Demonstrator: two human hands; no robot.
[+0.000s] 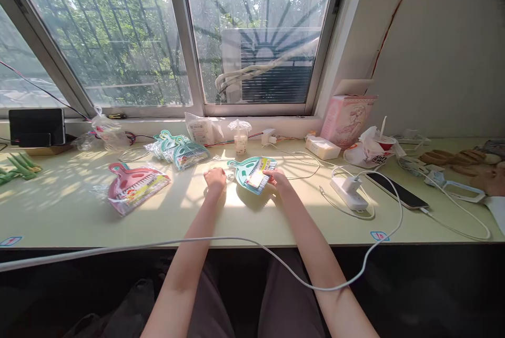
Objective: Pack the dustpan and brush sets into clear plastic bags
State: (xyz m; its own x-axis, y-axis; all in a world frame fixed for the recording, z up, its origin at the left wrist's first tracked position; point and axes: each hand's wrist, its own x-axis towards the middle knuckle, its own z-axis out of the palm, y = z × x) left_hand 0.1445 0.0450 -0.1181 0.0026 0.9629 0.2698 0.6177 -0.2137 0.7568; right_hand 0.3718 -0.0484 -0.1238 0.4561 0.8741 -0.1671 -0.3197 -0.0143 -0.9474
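Green dustpan set (pixel 241 172) found at centre of frame, over the bench (pixel 118 227). Right hand (pixel 278 178): fingers grasping its right edge. Left hand (pixel 215 178): fingers curled inward beside its handle; whether they grip anything, cannot tell. Judged light, stiff, somewhat slick plastic; best held by the looped handle or rim. Card label (pixel 257 179): glare, illegible. Takeaway bag (pixel 360 155), right of frame: black capitals, partly hidden.
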